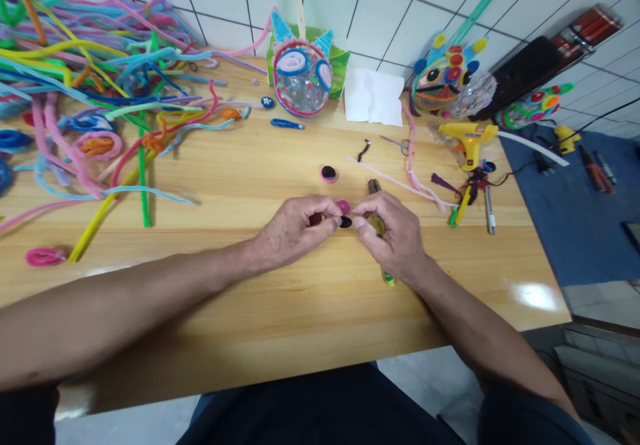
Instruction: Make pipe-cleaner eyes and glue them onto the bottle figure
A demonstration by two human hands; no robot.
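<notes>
My left hand (300, 228) is closed in a pinch, thumb and index finger on a small black coil (346, 222) that looks like rolled pipe cleaner. Facing it, my right hand (393, 232) pinches close to the coil's other side; what is between those fingertips is too small to make out. Just behind the fingertips shows a pink coil (343, 206). A dark red piece (315, 219) is partly hidden by my left fingers. Pliers (374, 186) lie beneath my right hand, mostly covered. Farther back rests a black disc with a pink rim (329, 174).
A heap of pipe cleaners (100, 65) covers the left. Along the tiled wall stand a decorated lantern (303, 85), white paper (374, 97) and another lantern (440, 78). To the right lie a yellow glue gun (469, 142), scissors (397, 144) and a utility knife (490, 210).
</notes>
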